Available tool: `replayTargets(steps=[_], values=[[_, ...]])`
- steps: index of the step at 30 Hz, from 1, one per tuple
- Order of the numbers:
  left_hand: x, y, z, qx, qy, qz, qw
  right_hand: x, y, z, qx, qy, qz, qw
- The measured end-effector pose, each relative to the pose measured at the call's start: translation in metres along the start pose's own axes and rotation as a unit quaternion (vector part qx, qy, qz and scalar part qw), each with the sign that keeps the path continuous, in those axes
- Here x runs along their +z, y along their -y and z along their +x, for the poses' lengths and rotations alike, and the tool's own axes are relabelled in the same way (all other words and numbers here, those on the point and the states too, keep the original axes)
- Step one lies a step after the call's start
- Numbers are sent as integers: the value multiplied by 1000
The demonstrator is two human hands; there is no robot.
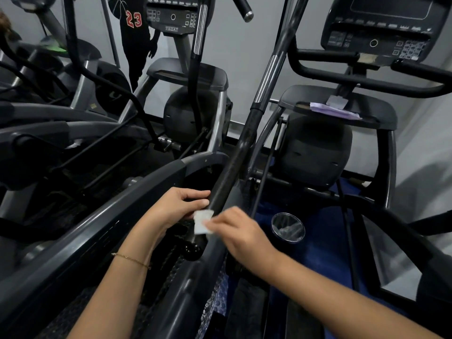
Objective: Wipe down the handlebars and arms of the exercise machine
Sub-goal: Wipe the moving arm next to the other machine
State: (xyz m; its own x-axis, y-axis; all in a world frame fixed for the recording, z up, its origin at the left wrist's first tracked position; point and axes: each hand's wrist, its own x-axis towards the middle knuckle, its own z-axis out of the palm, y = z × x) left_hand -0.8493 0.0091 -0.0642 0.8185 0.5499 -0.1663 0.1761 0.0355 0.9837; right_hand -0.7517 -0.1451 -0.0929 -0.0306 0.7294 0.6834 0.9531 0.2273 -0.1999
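Our left hand [181, 206] grips the arm [234, 155] low down, and our right hand [241, 234] pinches the wipe [201, 222] against its bottom end. It's a small wipe: it could slip free, or we skip the upper stretch.

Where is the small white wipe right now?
In the head view, low and centre, the white wipe lies against the black machine arm, between the left hand and the right hand, which holds it.
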Motion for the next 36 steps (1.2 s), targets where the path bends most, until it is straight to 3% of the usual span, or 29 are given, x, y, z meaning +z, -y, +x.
replayTargets(steps=[4, 12, 14, 16, 18, 20, 26, 32, 34, 36], values=[[-1, 2, -1, -6, 1, 7, 1000, -4, -19, 15, 54, -24, -43, 997], [-3, 5, 3, -1, 13, -28, 1000, -2, -7, 0, -53, 12, -1, 999], [-5, 6, 2, -7, 20, -41, 999, -4, -30, 11, -5, 14, -19, 1000], [-7, 1, 3, -15, 27, -43, 999, -12, -57, 29, 106, 14, -8, 994], [-7, -11, 8, -14, 18, -34, 999, -25, -74, 48, 253, -5, 73, 965], [-4, -26, 18, 12, 0, -52, 999, -38, -81, 66, 334, -22, 160, 929], [18, -62, 51, 59, 48, -127, 989, -47, -76, 100, 287, 13, 211, 934], [9, -60, 83, 67, -17, -147, 987, -55, -103, 123, 313, 18, 228, 922], [8, -62, 92, 67, -34, -131, 989, -61, -112, 134, 293, 29, 188, 937], [10, -67, 104, 78, -65, -135, 986, -71, -130, 147, 258, 23, 42, 965]])
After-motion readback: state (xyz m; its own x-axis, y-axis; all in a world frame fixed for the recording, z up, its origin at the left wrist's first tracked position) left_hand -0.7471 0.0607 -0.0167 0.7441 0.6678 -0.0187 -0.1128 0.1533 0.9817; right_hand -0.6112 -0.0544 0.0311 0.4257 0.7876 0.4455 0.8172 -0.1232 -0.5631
